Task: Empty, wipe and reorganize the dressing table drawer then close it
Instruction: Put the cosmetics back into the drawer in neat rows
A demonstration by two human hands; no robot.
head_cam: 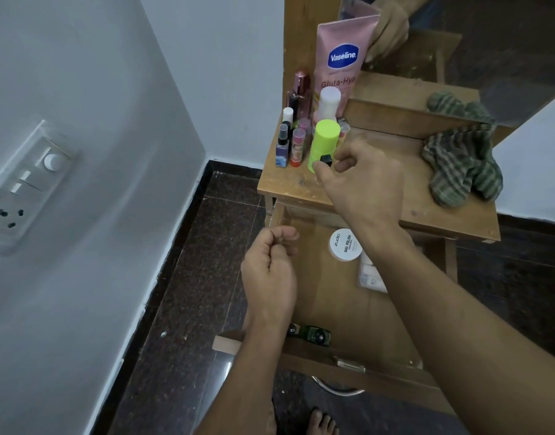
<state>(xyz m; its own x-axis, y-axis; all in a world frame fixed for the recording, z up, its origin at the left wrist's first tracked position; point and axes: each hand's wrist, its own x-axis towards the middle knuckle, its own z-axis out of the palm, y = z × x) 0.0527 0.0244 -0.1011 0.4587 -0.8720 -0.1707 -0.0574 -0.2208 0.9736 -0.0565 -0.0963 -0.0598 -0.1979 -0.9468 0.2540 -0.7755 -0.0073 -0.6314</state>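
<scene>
The wooden drawer is pulled out below the dressing table top. Inside lie a white nail polish remover tub, a white packet and two dark nail polish bottles at the front. My right hand pinches a small black-capped bottle over the table top, beside a lime green bottle. My left hand hovers over the drawer's left edge with fingers curled, holding nothing I can see.
Cosmetics crowd the table's left corner: a pink Vaseline tube, a white-capped bottle, small sprays and lip balms. A green striped cloth lies at right. A mirror stands behind. Switchboard on the left wall.
</scene>
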